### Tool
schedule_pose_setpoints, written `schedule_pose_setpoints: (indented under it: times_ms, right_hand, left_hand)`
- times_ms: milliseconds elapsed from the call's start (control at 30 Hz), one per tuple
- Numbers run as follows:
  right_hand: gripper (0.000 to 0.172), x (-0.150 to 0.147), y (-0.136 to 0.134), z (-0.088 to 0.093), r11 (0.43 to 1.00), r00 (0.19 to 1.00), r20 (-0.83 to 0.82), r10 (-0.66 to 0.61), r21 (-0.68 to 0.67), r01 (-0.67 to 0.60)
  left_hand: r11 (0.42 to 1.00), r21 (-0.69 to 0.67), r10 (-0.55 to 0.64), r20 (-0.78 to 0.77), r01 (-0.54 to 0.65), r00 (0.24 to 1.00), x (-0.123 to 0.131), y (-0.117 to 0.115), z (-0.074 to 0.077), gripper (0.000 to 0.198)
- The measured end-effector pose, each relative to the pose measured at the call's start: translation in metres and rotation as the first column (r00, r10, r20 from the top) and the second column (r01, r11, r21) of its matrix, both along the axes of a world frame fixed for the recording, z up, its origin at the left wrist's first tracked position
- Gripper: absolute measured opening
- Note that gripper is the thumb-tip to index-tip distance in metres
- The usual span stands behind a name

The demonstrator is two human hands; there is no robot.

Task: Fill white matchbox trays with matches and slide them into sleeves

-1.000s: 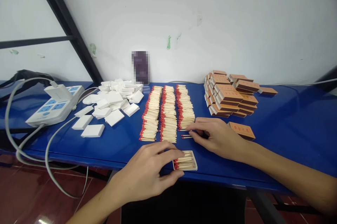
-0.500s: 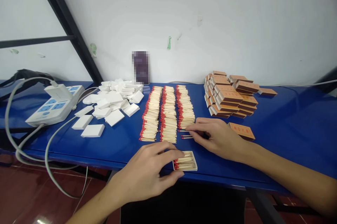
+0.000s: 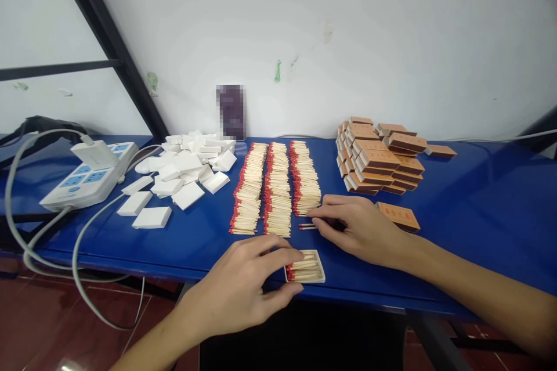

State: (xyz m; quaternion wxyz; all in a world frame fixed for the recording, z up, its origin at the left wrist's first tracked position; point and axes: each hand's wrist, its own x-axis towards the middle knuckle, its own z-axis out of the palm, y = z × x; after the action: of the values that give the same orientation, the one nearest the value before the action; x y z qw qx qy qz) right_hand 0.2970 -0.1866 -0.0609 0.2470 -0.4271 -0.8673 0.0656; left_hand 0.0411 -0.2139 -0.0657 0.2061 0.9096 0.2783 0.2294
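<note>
My left hand point(image 3: 243, 290) has its thumb and forefinger closed narrowly on the left end of a small white inner tray point(image 3: 305, 267), which sits at the bench's point(image 3: 478, 202) near edge, partly filled with matches lying red heads to the left. I judge that grip is there to keep the light tray from sliding. My right hand point(image 3: 361, 229) lies low just beyond it, fingers stretched out and close together, their tips at the near end of the rightmost of three rows of matches point(image 3: 277, 188). Two loose matches point(image 3: 307, 226) lie just beside those tips. I cannot tell whether any match is actually pinched.

The layout looks arranged for short reaches. The matches lie dead ahead, a heap of empty white trays point(image 3: 187, 165) is to the left, and a stack of orange sleeves point(image 3: 378, 156) is to the right. A single sleeve point(image 3: 398, 215) lies right by my right wrist. A power strip point(image 3: 87, 173) sits well off to the left.
</note>
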Motion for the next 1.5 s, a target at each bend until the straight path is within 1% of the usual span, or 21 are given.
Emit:
schedule_pose_setpoints:
  times_ms: [133, 333, 500, 733, 1167, 1367, 1500]
  right_hand:
    - [0.024, -0.0009, 0.0001, 0.0011, 1.0, 1.0, 0.008, -0.005, -0.015, 0.005]
    - [0.025, -0.0028, 0.0011, 0.0017, 0.999, 0.999, -0.05, -0.006, -0.033, 0.004]
    - [0.026, -0.003, 0.0015, 0.0023, 1.0, 0.999, -0.053, -0.008, -0.022, 0.007]
    - [0.025, -0.0028, 0.0016, 0.0021, 0.998, 0.996, -0.082, -0.018, -0.056, 0.013]
    - [0.025, -0.0023, 0.0017, 0.0017, 0.999, 0.996, -0.084, 0.006, -0.041, -0.009]
    - [0.024, -0.0019, 0.0017, 0.0006, 1.0, 0.995, -0.102, 0.015, -0.004, -0.015]
    - [0.019, -0.0012, 0.0044, -0.0019, 0.999, 0.992, -0.123, -0.027, 0.024, 0.03]
  left_hand:
    - [1.0, 0.004, 0.002, 0.006, -0.002, 1.0, -0.0002, 0.0, 0.0001, 0.027]
    - [1.0, -0.005, 0.004, 0.004, -0.004, 1.0, -0.0002, -0.0001, 0.0003, 0.028]
    - [1.0, -0.007, 0.004, -0.001, -0.004, 1.0, -0.0005, -0.001, 0.0002, 0.029]
    - [1.0, -0.011, -0.002, 0.002, 0.002, 1.0, -0.0004, -0.0002, -0.0003, 0.028]
    - [1.0, 0.003, 0.0, 0.001, 0.0, 1.0, -0.0013, -0.0002, -0.0013, 0.027]
    - [1.0, 0.008, 0.0, 0.003, 0.0, 1.0, -0.0006, 0.0004, -0.0007, 0.027]
    - [1.0, 0.012, 0.001, 0.001, -0.001, 1.0, 0.0009, 0.0016, -0.001, 0.026]
